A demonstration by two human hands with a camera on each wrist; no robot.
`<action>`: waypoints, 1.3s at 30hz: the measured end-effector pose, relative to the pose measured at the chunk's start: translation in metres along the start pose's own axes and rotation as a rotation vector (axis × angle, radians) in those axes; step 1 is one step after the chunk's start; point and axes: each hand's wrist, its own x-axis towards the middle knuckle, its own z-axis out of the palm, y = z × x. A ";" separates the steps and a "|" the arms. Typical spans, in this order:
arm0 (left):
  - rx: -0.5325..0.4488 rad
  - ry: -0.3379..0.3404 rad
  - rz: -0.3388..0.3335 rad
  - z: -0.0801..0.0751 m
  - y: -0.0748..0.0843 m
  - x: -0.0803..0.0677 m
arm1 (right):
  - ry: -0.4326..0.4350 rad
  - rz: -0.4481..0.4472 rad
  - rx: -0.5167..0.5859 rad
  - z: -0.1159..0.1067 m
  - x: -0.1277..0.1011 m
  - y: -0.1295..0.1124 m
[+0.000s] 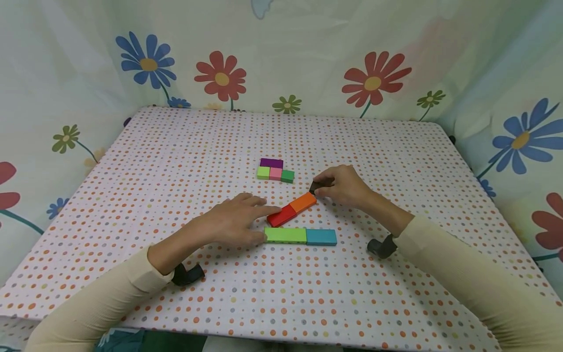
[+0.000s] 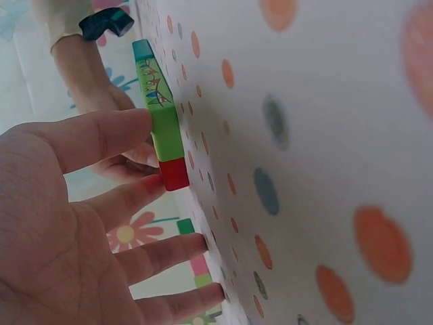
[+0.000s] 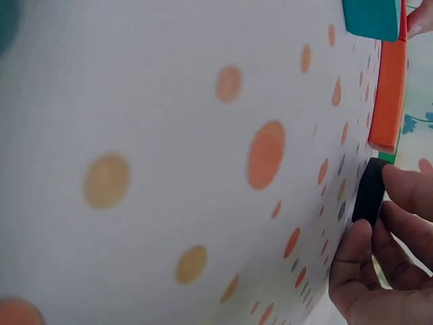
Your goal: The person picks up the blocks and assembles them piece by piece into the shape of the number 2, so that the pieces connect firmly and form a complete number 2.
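Black in colour, a small block (image 1: 314, 186) sits pinched between the thumb and fingertips of my right hand (image 1: 343, 186), low against the tablecloth (image 1: 176, 161) just beyond the far end of the orange block (image 1: 303, 202). In the right wrist view I see the black block (image 3: 371, 191) held by curled fingers (image 3: 406, 189), close to the orange block (image 3: 389, 95) but with a narrow gap between them.

My left hand (image 1: 233, 225) lies flat on the cloth with fingers straight and relaxed, holding nothing. Its fingertips touch the near end of the red block (image 1: 282, 215) and the left end of the light green block (image 1: 285, 235). The left wrist view confirms straight fingers (image 2: 101, 139) against the light green block (image 2: 164, 132) and red block (image 2: 174, 174).

Red and orange blocks lie end to end in a diagonal line. Light green and teal block (image 1: 321, 237) lie end to end, near the diagonal pair.

Farther back, well apart, a cluster of purple block (image 1: 271, 163), lime block (image 1: 263, 172), pink block (image 1: 275, 173) and dark green block (image 1: 288, 176) rests together.
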 end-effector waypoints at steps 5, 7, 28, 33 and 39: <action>0.005 0.000 0.001 0.000 0.000 0.000 | -0.005 -0.003 0.004 0.000 0.000 0.000; 0.004 -0.001 0.001 0.000 0.000 0.000 | -0.006 -0.006 0.009 0.000 0.000 0.000; 0.004 -0.014 -0.011 0.000 0.000 0.000 | -0.011 0.005 0.002 -0.001 0.001 -0.001; -0.004 -0.025 -0.022 0.001 0.001 -0.001 | -0.006 0.005 0.010 0.002 0.001 0.001; -0.005 -0.024 -0.016 0.001 0.001 -0.001 | 0.016 0.025 0.010 0.003 0.003 0.001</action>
